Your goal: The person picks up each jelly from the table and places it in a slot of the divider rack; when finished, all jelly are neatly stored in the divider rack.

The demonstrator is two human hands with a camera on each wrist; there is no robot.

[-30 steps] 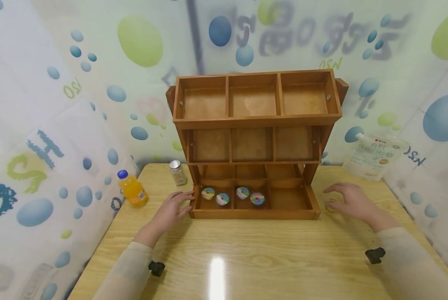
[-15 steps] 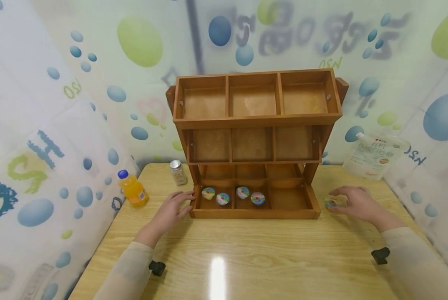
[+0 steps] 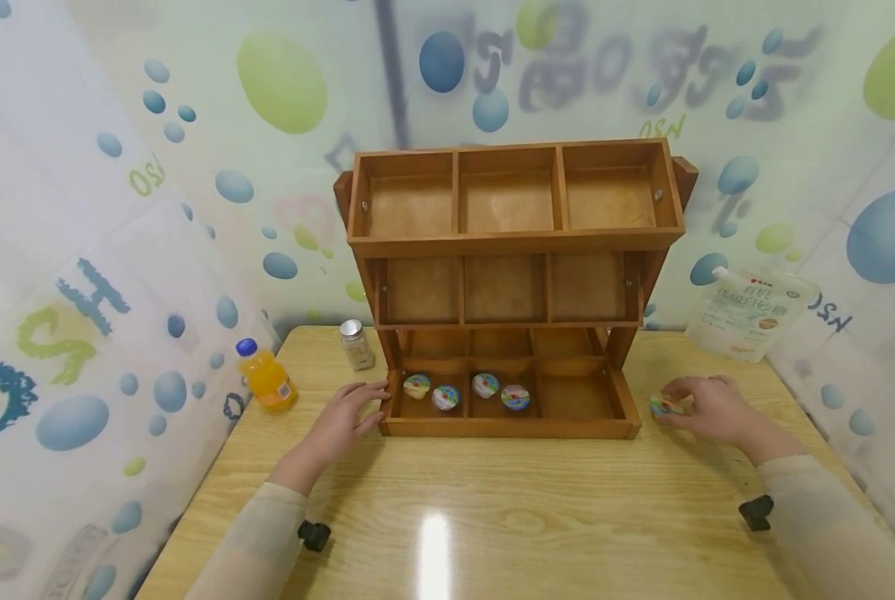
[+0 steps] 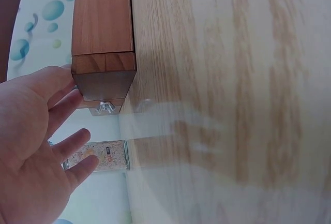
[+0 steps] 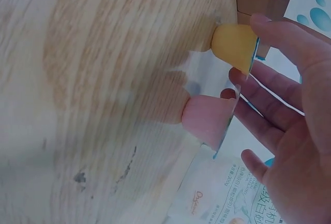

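Evidently the right hand (image 3: 706,408) is pinching the yellow cup (image 5: 234,48) lightly between thumb and fingers, as it is standing on the table (image 3: 530,500); the pink cup (image 5: 207,119) is standing just beside, at seven o'clock in the wrist view. Picking up seems to be the step, calling for a firmer pinch and careful lift. At nine o'clock, the rack (image 3: 507,428) is holding four cups (image 3: 515,398); the left hand (image 3: 340,422) is touching its far end, fingers loosely spread.

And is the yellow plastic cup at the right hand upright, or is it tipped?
Upright: the yellow plastic cup has its narrow end toward the wood-grain table, its lid facing up.
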